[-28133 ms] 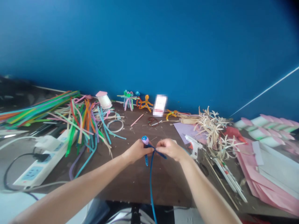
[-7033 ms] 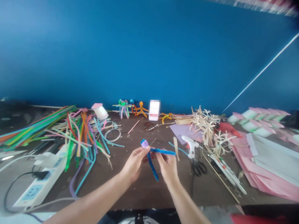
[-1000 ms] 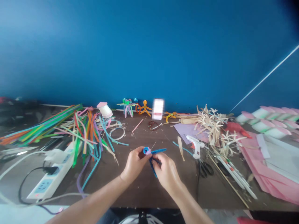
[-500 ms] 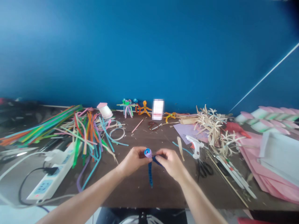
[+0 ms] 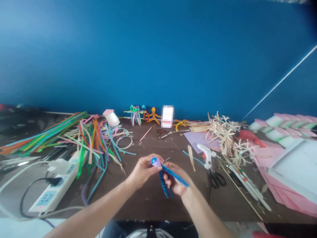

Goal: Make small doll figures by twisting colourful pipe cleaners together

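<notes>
In the head view my left hand (image 5: 144, 171) is closed, pinching a pipe cleaner figure (image 5: 156, 162) by its coiled lilac and blue end. Blue fuzzy pipe cleaner legs (image 5: 175, 175) hang down from the coil toward the right and front. My right hand (image 5: 176, 182) is turned palm up beside it, its fingers curled around the legs. One leg lies across that palm toward the wrist. Part of the figure is hidden behind the fingers.
Colourful pipe cleaners (image 5: 94, 142) and a power strip (image 5: 56, 185) lie at left. Finished pipe cleaner figures (image 5: 153, 115) stand by the blue wall. A glue gun (image 5: 207, 156), scissors (image 5: 218, 179), dried straw-like strips (image 5: 224, 132) and pink sheets (image 5: 269, 175) are at right.
My right hand has turned from a pinch on the blue leg to palm up, a little lower. The legs now swing further to the right. My left hand keeps its hold.
</notes>
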Available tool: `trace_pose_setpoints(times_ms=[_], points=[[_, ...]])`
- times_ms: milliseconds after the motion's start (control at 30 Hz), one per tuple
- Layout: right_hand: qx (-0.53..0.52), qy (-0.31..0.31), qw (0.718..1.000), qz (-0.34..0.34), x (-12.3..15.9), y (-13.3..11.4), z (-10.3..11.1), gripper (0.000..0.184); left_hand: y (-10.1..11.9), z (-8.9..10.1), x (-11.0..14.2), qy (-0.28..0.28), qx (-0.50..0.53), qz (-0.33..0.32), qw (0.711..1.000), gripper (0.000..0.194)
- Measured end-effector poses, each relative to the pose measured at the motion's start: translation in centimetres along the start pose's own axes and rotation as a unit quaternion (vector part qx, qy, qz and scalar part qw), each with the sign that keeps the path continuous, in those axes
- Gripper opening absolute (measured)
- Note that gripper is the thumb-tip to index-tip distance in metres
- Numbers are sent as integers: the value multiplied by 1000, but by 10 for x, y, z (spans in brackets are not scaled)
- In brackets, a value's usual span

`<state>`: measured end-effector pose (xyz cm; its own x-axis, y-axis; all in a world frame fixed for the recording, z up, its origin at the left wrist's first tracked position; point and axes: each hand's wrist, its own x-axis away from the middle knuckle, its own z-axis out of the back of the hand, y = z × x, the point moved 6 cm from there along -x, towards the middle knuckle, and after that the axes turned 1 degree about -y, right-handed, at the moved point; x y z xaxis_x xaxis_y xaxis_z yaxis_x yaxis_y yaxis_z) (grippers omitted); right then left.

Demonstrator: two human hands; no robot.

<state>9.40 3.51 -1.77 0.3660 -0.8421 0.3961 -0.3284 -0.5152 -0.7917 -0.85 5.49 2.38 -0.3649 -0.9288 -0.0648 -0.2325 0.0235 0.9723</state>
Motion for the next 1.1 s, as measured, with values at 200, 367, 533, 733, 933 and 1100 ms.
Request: trace_pose_setpoints(times_ms=[200, 367, 533, 733, 933, 1100], points=[[116, 99, 982, 116, 4, -4, 0, 25, -20, 14, 4, 168, -28, 26, 985, 19], [468, 140, 832, 263, 26, -28, -14, 13, -17, 20, 1, 171, -148, 20, 974, 17], [646, 180, 690, 272, 36, -43, -20, 9, -17, 20, -4, 75, -199, 50, 976, 20], [695, 143, 636, 302, 43, -58, -27, 9, -18, 16, -6, -36, -179, 89, 979, 22], [695, 107, 637, 316, 49, -72, -34, 8, -11, 9, -2, -110, -211, 102, 966, 23], [672, 76, 678, 289, 47, -79, -31, 9, -12, 3, 2, -149, -210, 121, 959, 22]])
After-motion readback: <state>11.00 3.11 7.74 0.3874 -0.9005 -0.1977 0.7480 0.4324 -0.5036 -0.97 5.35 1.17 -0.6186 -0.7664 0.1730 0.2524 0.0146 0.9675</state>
